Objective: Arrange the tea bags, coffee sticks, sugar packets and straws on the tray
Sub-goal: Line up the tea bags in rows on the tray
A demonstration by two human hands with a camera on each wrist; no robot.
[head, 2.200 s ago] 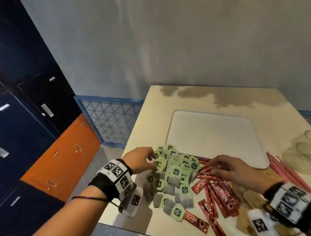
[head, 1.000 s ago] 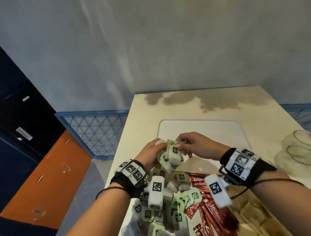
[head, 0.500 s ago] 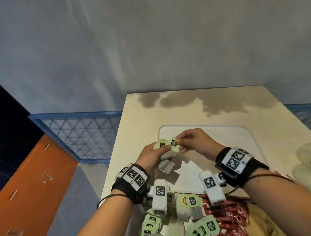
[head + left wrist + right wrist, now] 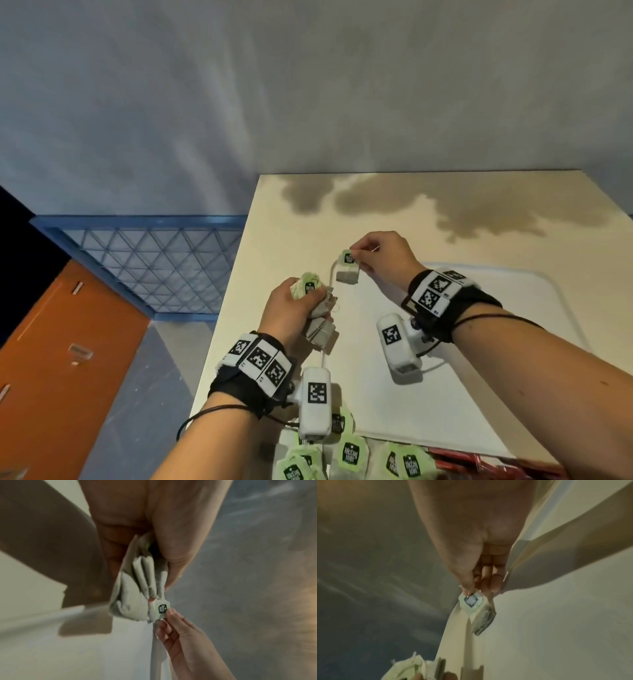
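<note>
Over the white tray (image 4: 479,394) both hands hold tea — left hand (image 4: 291,308) a bunch of tea bags (image 4: 317,310), right hand (image 4: 383,257) pinching one tea bag (image 4: 347,269).

Tray (image 4: 479,394) surface lies bare; loose tea bags (image 4: 352,455) crowd its near edge.

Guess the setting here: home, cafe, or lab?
Probably a lab or workshop staging area: plain cream table against a bare grey wall, orange cabinet nearby, and fiducial-tagged wristbands on the person.
</note>
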